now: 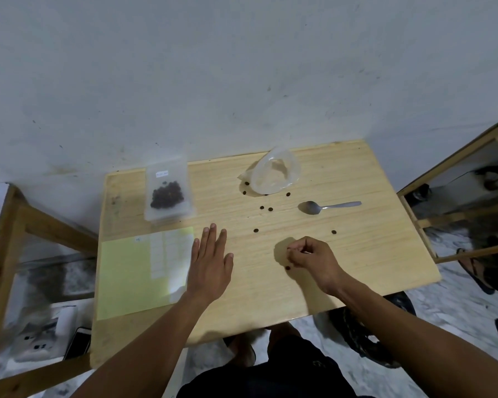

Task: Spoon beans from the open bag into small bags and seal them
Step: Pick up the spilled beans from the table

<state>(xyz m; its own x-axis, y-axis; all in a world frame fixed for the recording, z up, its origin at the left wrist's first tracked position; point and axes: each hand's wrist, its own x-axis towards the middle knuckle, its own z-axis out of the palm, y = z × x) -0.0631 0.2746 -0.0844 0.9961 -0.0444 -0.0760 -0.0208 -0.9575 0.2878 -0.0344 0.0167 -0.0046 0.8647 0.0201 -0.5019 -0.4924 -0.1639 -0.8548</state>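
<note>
A clear open plastic bag (275, 175), nearly empty, lies at the back of the wooden table (371, 239). Several dark beans (270, 209) are scattered loose on the table in front of it. A metal spoon (327, 207) lies to the right, bowl pointing left. At the back left sits a stack of small clear bags (168, 196); the top one holds dark beans. My left hand (210, 262) lies flat and open on the table. My right hand (311, 255) has its fingertips pinched together over the table, seemingly on a bean; another bean (287, 267) lies just below it.
Pale green and white sheets (133, 274) lie on the table's left part, beside my left hand. Wooden frames (9, 254) stand at both sides of the table. A phone (78, 343) lies on the floor at lower left. A sandal (472, 271) lies at right.
</note>
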